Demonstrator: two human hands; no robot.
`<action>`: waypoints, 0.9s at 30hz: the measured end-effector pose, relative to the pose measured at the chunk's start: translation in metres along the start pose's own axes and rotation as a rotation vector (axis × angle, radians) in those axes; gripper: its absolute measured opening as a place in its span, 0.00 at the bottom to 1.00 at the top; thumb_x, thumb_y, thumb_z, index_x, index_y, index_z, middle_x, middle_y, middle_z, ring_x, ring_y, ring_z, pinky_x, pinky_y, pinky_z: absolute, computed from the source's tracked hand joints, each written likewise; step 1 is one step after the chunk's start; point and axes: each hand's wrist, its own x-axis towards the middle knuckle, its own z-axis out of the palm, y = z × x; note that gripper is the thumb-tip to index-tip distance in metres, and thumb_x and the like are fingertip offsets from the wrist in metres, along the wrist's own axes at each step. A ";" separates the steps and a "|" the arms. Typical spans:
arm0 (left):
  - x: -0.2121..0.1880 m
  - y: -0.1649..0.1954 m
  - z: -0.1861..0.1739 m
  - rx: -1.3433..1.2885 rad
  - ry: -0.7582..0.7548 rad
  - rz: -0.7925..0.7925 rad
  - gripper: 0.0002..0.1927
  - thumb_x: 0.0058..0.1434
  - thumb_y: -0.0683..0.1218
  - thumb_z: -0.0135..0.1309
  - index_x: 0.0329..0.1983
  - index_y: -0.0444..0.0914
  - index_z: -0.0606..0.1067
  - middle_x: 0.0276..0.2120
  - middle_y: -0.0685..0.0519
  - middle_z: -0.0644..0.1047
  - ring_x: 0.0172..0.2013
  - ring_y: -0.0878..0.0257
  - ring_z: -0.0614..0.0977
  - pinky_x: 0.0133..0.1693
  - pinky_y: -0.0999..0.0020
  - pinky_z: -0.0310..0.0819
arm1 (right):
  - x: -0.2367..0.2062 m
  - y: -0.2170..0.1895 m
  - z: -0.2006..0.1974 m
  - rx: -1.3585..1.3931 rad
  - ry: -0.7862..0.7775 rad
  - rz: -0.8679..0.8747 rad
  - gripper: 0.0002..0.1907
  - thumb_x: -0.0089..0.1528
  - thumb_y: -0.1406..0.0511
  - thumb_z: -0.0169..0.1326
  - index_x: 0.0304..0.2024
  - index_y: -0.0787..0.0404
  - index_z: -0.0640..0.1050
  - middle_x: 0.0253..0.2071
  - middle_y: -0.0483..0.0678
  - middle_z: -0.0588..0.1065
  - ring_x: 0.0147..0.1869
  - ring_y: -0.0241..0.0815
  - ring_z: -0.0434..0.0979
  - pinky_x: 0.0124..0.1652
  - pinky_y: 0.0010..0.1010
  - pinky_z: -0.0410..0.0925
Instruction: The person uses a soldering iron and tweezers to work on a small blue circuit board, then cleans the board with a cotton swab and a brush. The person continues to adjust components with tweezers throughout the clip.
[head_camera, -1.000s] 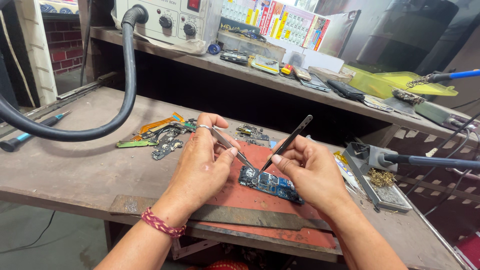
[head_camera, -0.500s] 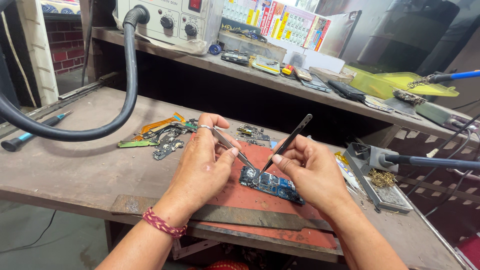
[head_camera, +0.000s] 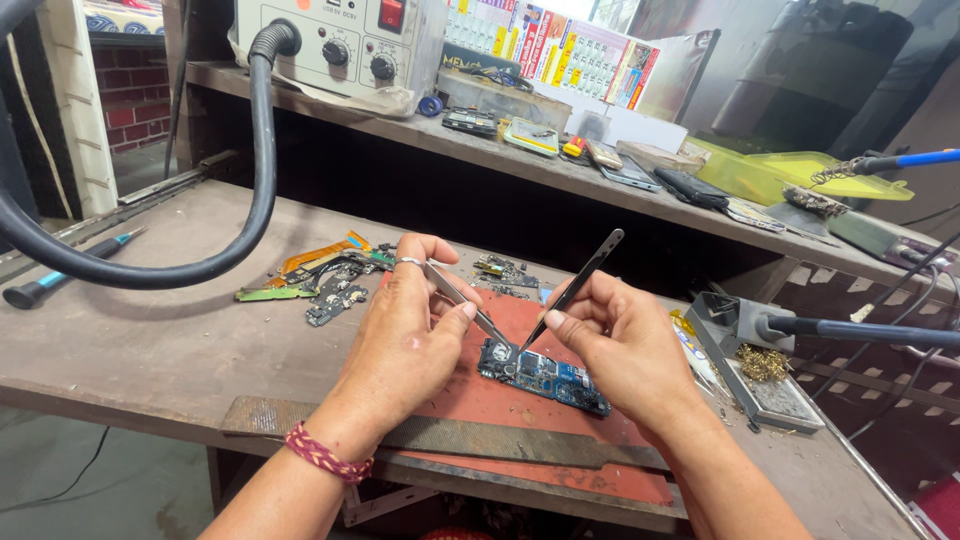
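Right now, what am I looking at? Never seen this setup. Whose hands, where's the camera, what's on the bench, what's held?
This is one view from a camera worn on a person's head, looking down at their own two bare hands; there is no robot. The left hand holds silver tweezers and the right hand holds a dark pair. Both tips meet over a small blue circuit board lying on a red mat on the wooden workbench. Nearby lie loose flex cables and board pieces, a flat metal file along the front edge, a thick black hose, and a soldering iron in its stand on the right.
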 end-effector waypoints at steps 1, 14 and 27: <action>0.000 0.001 0.000 -0.003 -0.001 -0.007 0.21 0.60 0.38 0.54 0.53 0.39 0.61 0.35 0.53 0.81 0.33 0.67 0.82 0.36 0.68 0.79 | 0.000 -0.002 -0.001 -0.029 0.015 0.008 0.03 0.60 0.70 0.59 0.37 0.62 0.80 0.28 0.39 0.77 0.29 0.25 0.68 0.30 0.21 0.63; 0.003 0.005 -0.003 -0.019 -0.004 0.003 0.20 0.60 0.37 0.53 0.54 0.40 0.61 0.36 0.53 0.82 0.33 0.67 0.82 0.37 0.69 0.79 | 0.007 -0.027 -0.013 -0.448 0.123 0.027 0.08 0.57 0.65 0.62 0.38 0.59 0.82 0.31 0.43 0.85 0.33 0.30 0.82 0.38 0.27 0.73; -0.003 -0.001 0.001 -0.016 -0.001 -0.013 0.21 0.60 0.38 0.53 0.54 0.39 0.62 0.36 0.53 0.81 0.33 0.66 0.81 0.36 0.68 0.78 | -0.007 -0.025 -0.018 0.061 -0.476 -0.146 0.10 0.62 0.74 0.53 0.46 0.66 0.79 0.39 0.41 0.80 0.44 0.27 0.77 0.47 0.25 0.73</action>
